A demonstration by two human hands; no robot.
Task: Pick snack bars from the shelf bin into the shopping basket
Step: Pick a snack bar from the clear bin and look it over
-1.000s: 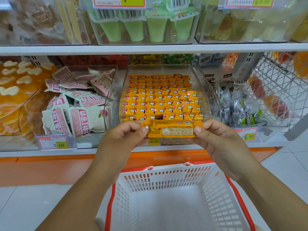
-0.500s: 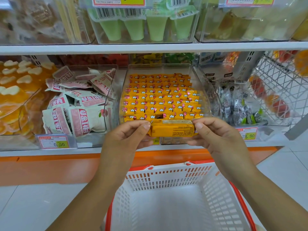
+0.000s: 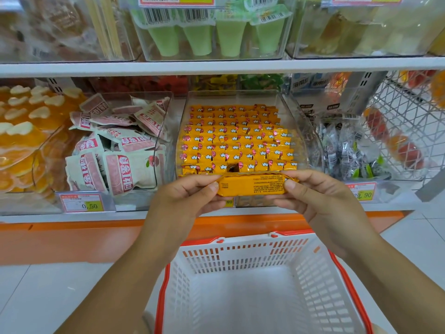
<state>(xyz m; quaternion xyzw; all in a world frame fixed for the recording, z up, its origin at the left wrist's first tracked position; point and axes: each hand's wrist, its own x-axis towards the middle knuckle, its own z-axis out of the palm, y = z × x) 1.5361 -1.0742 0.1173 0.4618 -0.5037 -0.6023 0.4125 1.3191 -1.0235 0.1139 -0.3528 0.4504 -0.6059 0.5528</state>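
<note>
Both forearms reach forward from below, wrists level; the left hand (image 3: 190,197) pinches one end of an orange snack bar (image 3: 252,186) between thumb and curled fingers; the right hand (image 3: 320,201) pinches the other end the same way; the bar lies flat between them, printed side up, just at the front edge of the clear shelf bin (image 3: 289,109) packed with more bars, above the far rim of the white shopping basket (image 3: 240,256).
</note>
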